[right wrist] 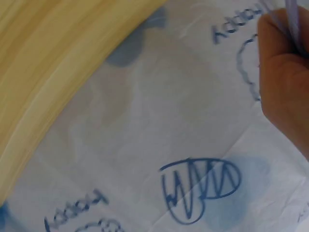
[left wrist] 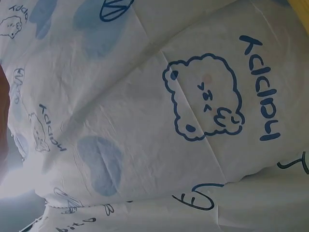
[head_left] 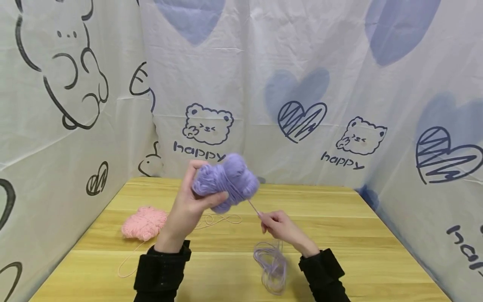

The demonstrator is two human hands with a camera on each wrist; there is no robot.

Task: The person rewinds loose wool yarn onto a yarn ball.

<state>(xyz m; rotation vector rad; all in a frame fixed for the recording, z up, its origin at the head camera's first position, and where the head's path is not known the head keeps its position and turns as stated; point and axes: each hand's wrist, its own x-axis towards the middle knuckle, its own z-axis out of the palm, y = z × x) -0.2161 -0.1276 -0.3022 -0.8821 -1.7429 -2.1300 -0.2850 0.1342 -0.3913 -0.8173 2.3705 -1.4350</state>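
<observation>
In the head view my left hand (head_left: 187,209) grips a purple ball of yarn (head_left: 230,180) above the table, its thumb lying across the front. A taut strand (head_left: 253,206) runs from the ball down to my right hand (head_left: 281,228), which pinches it to the lower right. Below that hand, loose loops of purple yarn (head_left: 272,266) lie on the table. The right wrist view has the right hand (right wrist: 285,72) at its upper right with strands of purple yarn (right wrist: 292,21). At the left edge of the left wrist view only a sliver of the left hand shows.
A pink ball of yarn (head_left: 143,223) lies on the left of the wooden table (head_left: 339,235), with a loose strand trailing from it. Another thin curled strand (head_left: 222,219) lies behind the left hand. Printed white cloth (head_left: 260,84) hangs around the table's back and sides.
</observation>
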